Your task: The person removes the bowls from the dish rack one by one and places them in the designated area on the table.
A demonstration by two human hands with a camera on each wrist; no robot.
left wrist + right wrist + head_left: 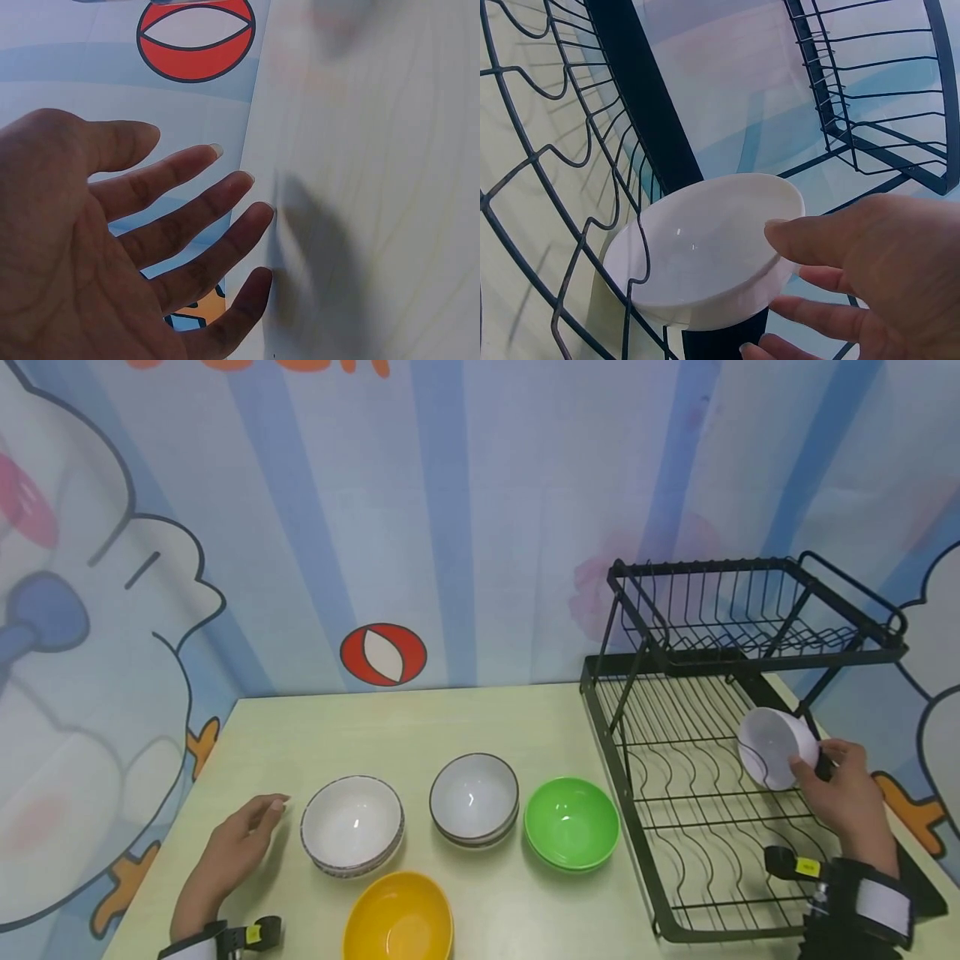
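Note:
On the right, a white bowl stands tilted on its side at the lower tier of a black wire dish rack. My right hand holds it at the rim. In the right wrist view the thumb lies over the rim, fingers are behind the outer wall, and the bowl's lower edge sits among the rack wires. My left hand hovers over the left of the table, holding nothing, fingers loosely extended in the left wrist view. Nearest to it is a stack of white dark-rimmed bowls.
Stacked greyish-white bowls and green bowls stand between the white stack and the rack. A yellow bowl is at the front. The rack's upper tier overhangs the back. A printed cloth hangs behind the table.

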